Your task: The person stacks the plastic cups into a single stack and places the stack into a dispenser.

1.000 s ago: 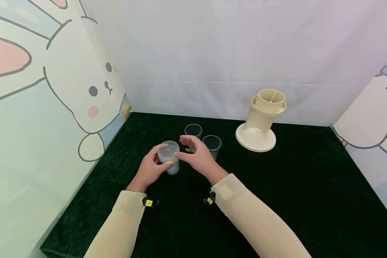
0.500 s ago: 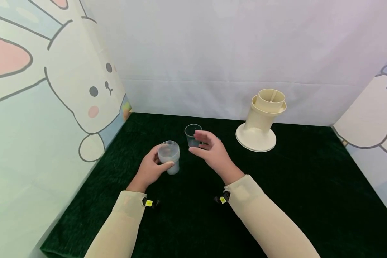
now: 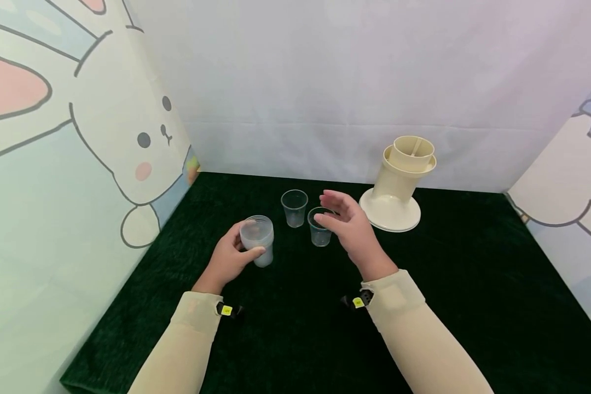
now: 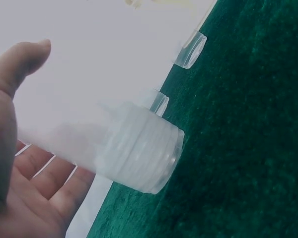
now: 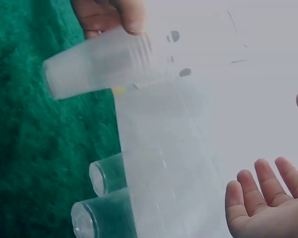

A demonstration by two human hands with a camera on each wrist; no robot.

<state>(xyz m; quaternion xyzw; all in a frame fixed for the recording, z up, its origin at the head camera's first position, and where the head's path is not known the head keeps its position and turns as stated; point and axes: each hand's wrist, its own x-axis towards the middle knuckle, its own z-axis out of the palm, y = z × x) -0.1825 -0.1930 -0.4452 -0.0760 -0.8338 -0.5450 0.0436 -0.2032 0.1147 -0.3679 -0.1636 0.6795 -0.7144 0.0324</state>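
Note:
My left hand [image 3: 227, 256] grips a stack of clear plastic cups [image 3: 258, 235], thumb on the near side and fingers round the far side. The stacked rims show as several rings near the top. In the left wrist view the stack [image 4: 144, 148] stands out from the palm, its base toward the table. My right hand [image 3: 357, 232] holds nothing, its fingers spread just right of a single clear cup [image 3: 320, 235] and overlapping its rim. Another single cup [image 3: 294, 209] stands upright a little behind and to the left. Both single cups stand on the table.
A dark green cloth covers the table [image 3: 453, 306]. At the back right stands a cream plastic cylinder on a round base [image 3: 391, 210], with a narrower tube in its top. White fabric [image 3: 354, 98] hangs behind, and a rabbit-printed panel [image 3: 103, 126] at the left.
My right hand has moved away from the stack, rightward past the two single cups, which now show more fully. My left hand and the stack have stayed in place.

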